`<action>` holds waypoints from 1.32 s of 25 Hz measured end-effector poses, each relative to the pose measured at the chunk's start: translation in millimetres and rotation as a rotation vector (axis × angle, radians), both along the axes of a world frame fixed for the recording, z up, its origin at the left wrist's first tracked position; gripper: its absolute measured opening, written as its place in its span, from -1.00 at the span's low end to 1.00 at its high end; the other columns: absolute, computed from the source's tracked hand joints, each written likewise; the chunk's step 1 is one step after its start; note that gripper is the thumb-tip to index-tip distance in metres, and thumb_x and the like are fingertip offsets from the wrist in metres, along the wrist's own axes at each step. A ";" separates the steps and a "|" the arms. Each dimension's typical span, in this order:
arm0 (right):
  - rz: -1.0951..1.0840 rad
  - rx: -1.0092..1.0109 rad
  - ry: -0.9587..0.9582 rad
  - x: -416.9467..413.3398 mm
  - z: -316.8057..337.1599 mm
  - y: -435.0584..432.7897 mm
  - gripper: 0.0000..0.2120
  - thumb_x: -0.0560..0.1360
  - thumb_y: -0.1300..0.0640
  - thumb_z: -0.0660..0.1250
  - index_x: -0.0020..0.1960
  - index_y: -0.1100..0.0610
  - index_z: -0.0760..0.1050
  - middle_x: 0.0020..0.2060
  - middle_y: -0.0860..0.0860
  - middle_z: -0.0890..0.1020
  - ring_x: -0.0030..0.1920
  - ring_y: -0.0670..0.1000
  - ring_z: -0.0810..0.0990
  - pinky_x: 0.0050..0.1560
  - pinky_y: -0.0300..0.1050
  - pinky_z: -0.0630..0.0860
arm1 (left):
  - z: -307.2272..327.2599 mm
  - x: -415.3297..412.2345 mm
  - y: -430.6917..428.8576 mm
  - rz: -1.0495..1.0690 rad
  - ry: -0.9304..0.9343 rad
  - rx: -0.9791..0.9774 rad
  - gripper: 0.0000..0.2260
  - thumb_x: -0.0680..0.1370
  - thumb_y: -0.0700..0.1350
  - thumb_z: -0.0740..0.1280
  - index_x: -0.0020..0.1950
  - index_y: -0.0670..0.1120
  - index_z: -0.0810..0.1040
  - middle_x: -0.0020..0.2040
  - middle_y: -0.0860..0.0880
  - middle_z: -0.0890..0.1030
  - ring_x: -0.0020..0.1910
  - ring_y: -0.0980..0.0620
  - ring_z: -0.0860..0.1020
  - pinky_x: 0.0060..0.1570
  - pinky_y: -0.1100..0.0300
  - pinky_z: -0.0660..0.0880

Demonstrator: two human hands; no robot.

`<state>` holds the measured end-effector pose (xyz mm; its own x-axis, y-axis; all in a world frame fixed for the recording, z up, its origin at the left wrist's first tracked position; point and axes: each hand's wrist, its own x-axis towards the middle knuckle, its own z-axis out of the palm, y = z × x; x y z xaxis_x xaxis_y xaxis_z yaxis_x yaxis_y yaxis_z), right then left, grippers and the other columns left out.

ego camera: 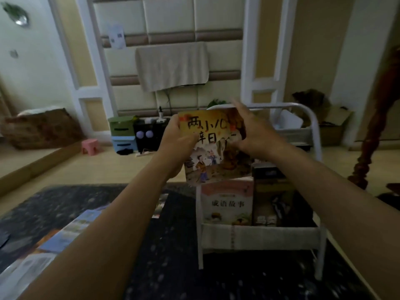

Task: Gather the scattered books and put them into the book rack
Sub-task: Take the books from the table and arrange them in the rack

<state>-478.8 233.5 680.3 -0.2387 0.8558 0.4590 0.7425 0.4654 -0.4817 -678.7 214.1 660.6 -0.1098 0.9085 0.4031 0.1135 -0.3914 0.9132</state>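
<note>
Head view — picture book (213, 146) between left hand (176, 146), right hand (254, 131), above book rack (259, 236).

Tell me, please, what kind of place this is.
Probably a living room in a home. It has a padded wall with a cloth cover, perhaps over a television, a pink stool on the floor, and a book rack. The left hand and right hand hold a picture book.
</note>
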 end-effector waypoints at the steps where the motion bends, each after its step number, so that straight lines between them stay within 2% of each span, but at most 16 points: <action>1: -0.042 0.050 -0.017 17.3 7.4 2.3 -0.07 0.45 0.14 0.49 0.61 -0.06 -0.03 0.31 0.13 0.50 0.27 0.16 0.51 0.27 0.11 0.51 | 10.9 18.4 5.2 -0.014 0.055 0.028 -0.71 0.54 -0.38 0.27 0.16 -0.06 0.39 0.05 -0.11 0.60 0.01 -0.08 0.64 -0.08 -0.04 0.65; 3: -0.141 0.157 -0.050 47.3 18.4 8.5 -0.14 0.46 0.17 0.47 0.58 -0.06 0.05 0.27 0.18 0.51 0.23 0.22 0.52 0.22 0.17 0.52 | 28.8 47.8 15.5 0.009 0.213 0.080 -0.64 0.51 -0.40 0.27 0.19 -0.06 0.34 0.02 -0.04 0.55 0.01 -0.01 0.58 -0.13 0.17 0.63; 4: -0.199 0.219 -0.080 61.9 20.7 11.9 -0.17 0.47 0.19 0.44 0.57 -0.08 0.05 0.21 0.21 0.52 0.17 0.25 0.53 0.15 0.19 0.54 | 35.4 61.7 20.3 0.036 0.306 0.112 -0.58 0.49 -0.40 0.29 0.25 -0.06 0.31 0.03 -0.01 0.53 0.03 0.01 0.56 -0.11 0.20 0.61; 7: -0.301 0.326 -0.139 99.3 17.3 18.9 -0.20 0.50 0.29 0.34 0.58 -0.06 0.02 0.11 0.25 0.49 0.05 0.27 0.53 0.02 0.15 0.54 | 44.4 98.5 35.1 0.110 0.586 0.244 -0.42 0.45 -0.31 0.38 0.40 -0.06 0.24 0.12 -0.02 0.53 0.08 -0.05 0.54 -0.01 0.12 0.55; 9: -0.329 0.341 -0.157 118.0 5.7 22.2 -0.17 0.50 0.34 0.32 0.60 -0.05 -0.02 0.19 0.26 0.43 0.07 0.31 0.50 -0.02 0.17 0.53 | 40.5 117.9 42.5 0.133 0.753 0.278 -0.48 0.47 -0.28 0.38 0.37 -0.09 0.29 0.10 0.01 0.50 0.06 -0.03 0.52 -0.10 0.36 0.46; 10: -0.349 0.347 -0.173 126.4 -1.4 25.5 -0.16 0.50 0.35 0.32 0.60 -0.05 -0.03 0.23 0.27 0.40 0.07 0.33 0.51 -0.05 0.19 0.55 | 36.2 125.0 46.5 0.141 0.816 0.282 -0.54 0.48 -0.28 0.37 0.34 -0.11 0.32 0.08 0.00 0.49 0.06 -0.02 0.51 -0.12 0.41 0.44; 11: -0.370 0.350 -0.192 134.4 -9.6 29.5 -0.17 0.50 0.34 0.32 0.60 -0.04 -0.03 0.27 0.28 0.37 0.06 0.35 0.52 -0.09 0.20 0.56 | 30.8 131.0 52.4 0.142 0.857 0.291 -0.58 0.49 -0.29 0.36 0.30 -0.13 0.35 0.08 -0.03 0.49 0.06 -0.05 0.52 -0.07 0.33 0.49; 12: -0.387 0.350 -0.206 141.3 -18.1 33.8 -0.19 0.50 0.33 0.32 0.59 -0.02 -0.01 0.29 0.29 0.35 0.04 0.38 0.53 -0.11 0.20 0.57 | 24.6 136.1 57.4 0.140 0.882 0.302 -0.62 0.49 -0.29 0.35 0.27 -0.14 0.37 0.10 -0.06 0.52 0.08 -0.09 0.53 0.00 0.16 0.55; 14: -0.413 0.354 -0.238 150.9 -35.0 44.7 -0.25 0.50 0.29 0.35 0.55 0.03 0.03 0.30 0.30 0.33 0.00 0.39 0.55 -0.16 0.19 0.57 | 11.1 142.6 70.4 0.156 0.919 0.317 -0.68 0.49 -0.29 0.34 0.22 -0.14 0.40 0.12 -0.12 0.54 0.08 -0.12 0.53 0.04 -0.07 0.56; 18: -0.522 0.469 -0.406 155.3 -60.2 65.3 -0.51 0.47 0.31 0.37 0.32 0.21 0.25 0.13 0.35 0.43 -0.04 0.33 0.53 -0.23 0.16 0.55 | -15.7 144.1 90.0 0.182 0.979 0.329 -0.68 0.51 -0.26 0.36 0.25 -0.14 0.43 0.15 -0.11 0.56 0.10 -0.09 0.54 0.04 0.02 0.55; 21: -0.597 0.493 -0.574 153.3 -70.0 71.4 -0.71 0.51 0.26 0.33 0.21 0.27 0.44 0.10 0.29 0.50 0.04 0.30 0.52 -0.11 0.19 0.53 | -36.0 138.4 102.3 0.202 1.080 0.301 -0.71 0.51 -0.17 0.39 0.20 -0.14 0.46 0.12 -0.10 0.55 0.06 -0.10 0.55 0.01 -0.03 0.55; 24: -0.577 0.453 -0.636 151.0 -76.0 70.9 -0.74 0.53 0.26 0.29 0.22 0.24 0.46 0.08 0.23 0.57 0.07 0.25 0.56 -0.01 0.18 0.49 | -51.5 135.2 113.1 0.230 1.158 0.296 -0.65 0.48 -0.05 0.45 0.20 -0.11 0.47 0.12 -0.07 0.53 0.05 -0.08 0.53 0.02 -0.05 0.53; 27: -0.578 0.392 -0.635 149.5 -73.7 70.8 -0.75 0.54 0.26 0.26 0.21 0.20 0.46 0.11 0.17 0.60 0.11 0.21 0.58 0.10 0.16 0.45 | -59.3 131.0 117.8 0.261 1.230 0.313 -0.51 0.44 0.06 0.48 0.29 -0.08 0.45 0.13 -0.08 0.54 0.06 -0.10 0.51 0.04 -0.06 0.51; 30: -0.561 0.278 -0.690 147.9 -70.5 71.6 -0.77 0.55 0.26 0.24 0.19 0.13 0.49 0.14 0.11 0.60 0.14 0.18 0.57 0.23 0.17 0.37 | -66.0 126.8 119.5 0.289 1.312 0.363 -0.53 0.43 0.13 0.47 0.24 -0.05 0.47 0.13 -0.07 0.52 0.04 -0.09 0.48 0.03 -0.02 0.48; 33: -0.569 0.226 -0.745 144.0 -69.7 70.3 -0.79 0.56 0.26 0.24 0.15 0.11 0.54 0.10 0.09 0.61 0.14 0.18 0.57 0.34 0.27 0.28 | -70.0 124.9 119.9 0.310 1.387 0.429 -0.55 0.44 0.15 0.45 0.22 -0.04 0.49 0.13 -0.07 0.50 0.03 -0.07 0.47 -0.01 0.04 0.44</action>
